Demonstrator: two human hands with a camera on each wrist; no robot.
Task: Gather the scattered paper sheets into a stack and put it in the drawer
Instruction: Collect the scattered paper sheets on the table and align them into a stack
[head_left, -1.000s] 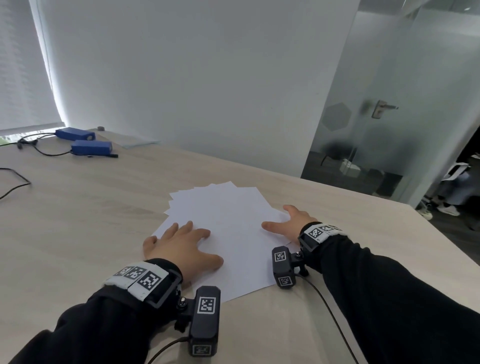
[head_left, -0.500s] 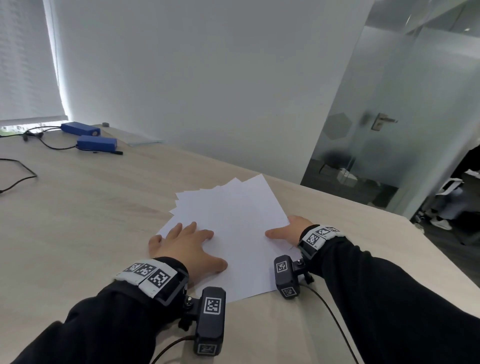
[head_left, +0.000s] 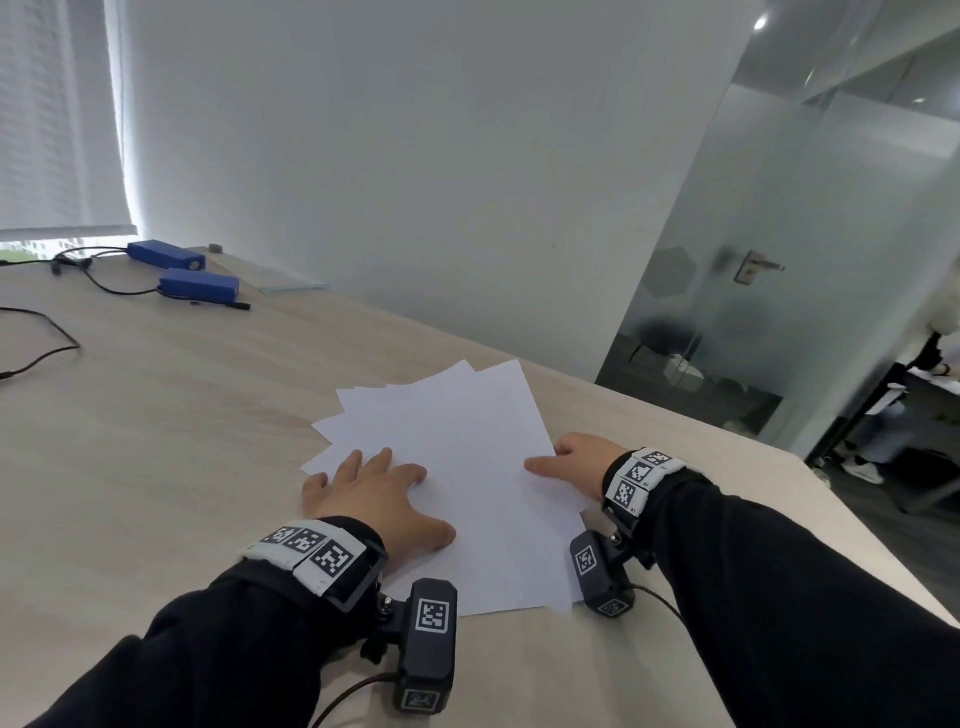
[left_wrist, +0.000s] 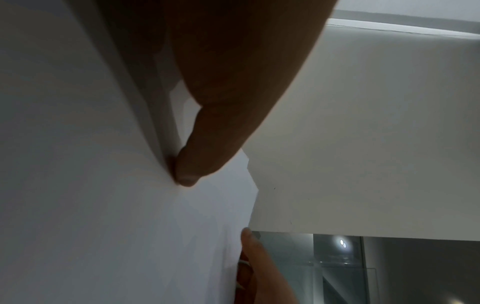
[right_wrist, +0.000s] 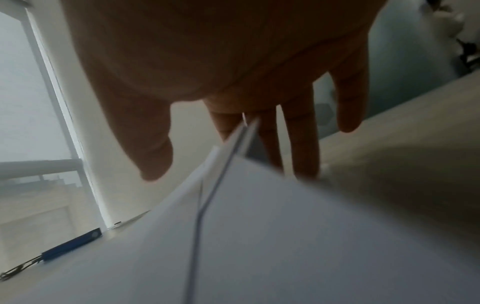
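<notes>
My left hand (head_left: 363, 493) lies flat with fingers spread on the sheets (head_left: 467, 467) fanned mid-table (head_left: 156, 441), pinning them, while my right hand (head_left: 571, 460), fingers straight, slips under their right edge, probably to square them.

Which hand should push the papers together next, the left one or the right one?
Probably the right hand. It sits at the right edge of the paper sheets, thumb on top and straight fingers reaching along the edge, so it can slide them inward. The left hand lies flat on the sheets, pinning them to the table.
</notes>
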